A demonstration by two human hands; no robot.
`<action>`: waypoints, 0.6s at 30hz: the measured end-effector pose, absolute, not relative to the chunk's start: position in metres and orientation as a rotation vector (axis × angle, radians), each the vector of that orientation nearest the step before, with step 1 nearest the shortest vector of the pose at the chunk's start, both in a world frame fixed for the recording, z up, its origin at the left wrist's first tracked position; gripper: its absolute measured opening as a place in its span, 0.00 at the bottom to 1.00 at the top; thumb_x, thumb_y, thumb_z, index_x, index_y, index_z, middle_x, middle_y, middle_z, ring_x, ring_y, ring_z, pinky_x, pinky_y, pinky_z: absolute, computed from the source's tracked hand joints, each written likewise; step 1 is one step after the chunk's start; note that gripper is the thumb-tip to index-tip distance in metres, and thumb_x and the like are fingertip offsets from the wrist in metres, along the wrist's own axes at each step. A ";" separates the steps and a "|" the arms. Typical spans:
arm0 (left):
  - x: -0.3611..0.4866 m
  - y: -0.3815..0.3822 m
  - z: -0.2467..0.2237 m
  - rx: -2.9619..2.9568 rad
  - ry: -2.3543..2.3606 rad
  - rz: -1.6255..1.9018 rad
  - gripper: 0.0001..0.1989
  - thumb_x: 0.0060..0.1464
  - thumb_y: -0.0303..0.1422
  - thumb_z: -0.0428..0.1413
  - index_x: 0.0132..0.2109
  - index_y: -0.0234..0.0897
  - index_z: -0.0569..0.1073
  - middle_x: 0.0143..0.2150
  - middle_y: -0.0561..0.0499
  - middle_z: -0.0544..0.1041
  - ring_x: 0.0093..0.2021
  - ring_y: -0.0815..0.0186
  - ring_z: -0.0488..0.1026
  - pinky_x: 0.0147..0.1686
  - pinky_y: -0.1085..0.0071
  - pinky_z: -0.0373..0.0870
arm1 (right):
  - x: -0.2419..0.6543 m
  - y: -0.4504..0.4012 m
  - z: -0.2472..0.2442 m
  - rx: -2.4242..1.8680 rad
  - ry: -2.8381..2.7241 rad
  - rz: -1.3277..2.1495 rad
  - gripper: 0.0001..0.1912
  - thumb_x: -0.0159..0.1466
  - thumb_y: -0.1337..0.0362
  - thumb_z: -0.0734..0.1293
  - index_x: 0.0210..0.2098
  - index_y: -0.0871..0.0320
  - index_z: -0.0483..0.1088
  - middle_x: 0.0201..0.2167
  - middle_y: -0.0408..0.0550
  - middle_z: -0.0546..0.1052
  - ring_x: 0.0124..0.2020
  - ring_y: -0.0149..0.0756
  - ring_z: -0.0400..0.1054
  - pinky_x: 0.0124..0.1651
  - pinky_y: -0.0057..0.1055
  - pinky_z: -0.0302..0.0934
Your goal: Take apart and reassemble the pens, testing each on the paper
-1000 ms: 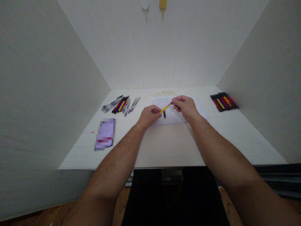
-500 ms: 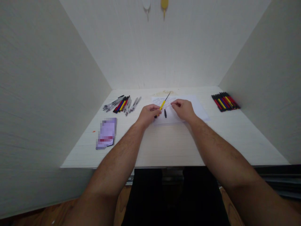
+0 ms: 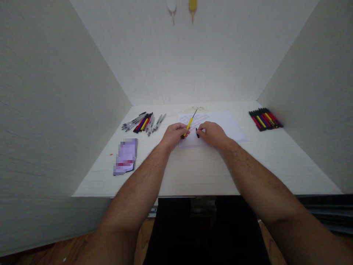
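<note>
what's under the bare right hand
White rectangular paper shows on both sides of the bare right hand. A small black tapered piece is in its pinch; what the hand covers is hidden.

Left fingers point(image 3: 179, 126) holding a yellow pen point(image 3: 189, 124), right fingers point(image 3: 202, 126) pinching a black piece point(image 3: 197, 133), paper point(image 3: 231, 129) beneath

Bare forearms point(image 3: 140, 180) slant inward; the left hand point(image 3: 173, 135) and right hand point(image 3: 213, 133) curl near each other, fingers point(image 3: 179, 126) apparently pinched.
</note>
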State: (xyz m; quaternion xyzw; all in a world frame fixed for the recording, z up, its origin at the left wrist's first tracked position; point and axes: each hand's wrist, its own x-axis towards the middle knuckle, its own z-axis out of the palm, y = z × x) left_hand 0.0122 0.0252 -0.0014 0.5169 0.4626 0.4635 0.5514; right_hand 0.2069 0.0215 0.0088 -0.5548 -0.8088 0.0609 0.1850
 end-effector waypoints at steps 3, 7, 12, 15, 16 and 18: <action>0.012 0.026 -0.003 1.231 1.100 1.097 0.10 0.39 0.31 0.61 0.33 0.34 0.75 0.27 0.50 0.77 0.24 0.71 0.69 0.26 0.72 0.63 | 0.205 0.022 0.008 -1.649 -2.187 0.170 0.13 0.64 0.55 0.64 0.35 0.55 0.76 0.38 0.52 0.79 0.38 0.42 0.71 0.39 0.35 0.60; 0.012 0.028 -0.005 1.243 1.106 1.088 0.10 0.38 0.31 0.61 0.32 0.34 0.75 0.26 0.50 0.77 0.24 0.71 0.68 0.26 0.73 0.63 | 0.204 0.023 0.002 -1.694 -2.083 0.227 0.13 0.61 0.52 0.68 0.37 0.55 0.75 0.37 0.52 0.80 0.37 0.42 0.71 0.37 0.35 0.61; 0.012 0.027 -0.005 1.260 1.123 1.077 0.10 0.38 0.31 0.61 0.32 0.34 0.75 0.25 0.51 0.76 0.24 0.71 0.68 0.26 0.73 0.62 | 0.202 0.026 -0.003 -1.770 -2.038 0.236 0.15 0.59 0.59 0.69 0.44 0.56 0.74 0.38 0.55 0.80 0.39 0.45 0.73 0.40 0.37 0.63; 0.012 0.026 -0.005 1.278 1.134 1.062 0.09 0.38 0.32 0.61 0.32 0.34 0.75 0.26 0.51 0.76 0.23 0.71 0.67 0.25 0.73 0.61 | 0.203 0.029 -0.002 -1.764 -1.958 0.289 0.14 0.59 0.64 0.66 0.43 0.59 0.76 0.37 0.55 0.80 0.40 0.45 0.73 0.43 0.39 0.63; 0.011 0.026 -0.005 1.280 1.132 1.060 0.09 0.38 0.32 0.61 0.32 0.35 0.75 0.26 0.51 0.76 0.23 0.71 0.67 0.25 0.73 0.61 | 0.204 0.031 -0.001 -1.735 -1.893 0.336 0.13 0.58 0.66 0.66 0.42 0.59 0.76 0.37 0.55 0.80 0.39 0.44 0.73 0.44 0.38 0.63; 0.011 0.027 -0.006 1.281 1.132 1.060 0.10 0.38 0.32 0.61 0.32 0.35 0.75 0.26 0.51 0.76 0.23 0.71 0.67 0.25 0.73 0.61 | 0.205 0.034 0.002 -1.631 -1.696 0.480 0.11 0.57 0.67 0.66 0.38 0.59 0.76 0.35 0.52 0.80 0.37 0.39 0.73 0.43 0.36 0.64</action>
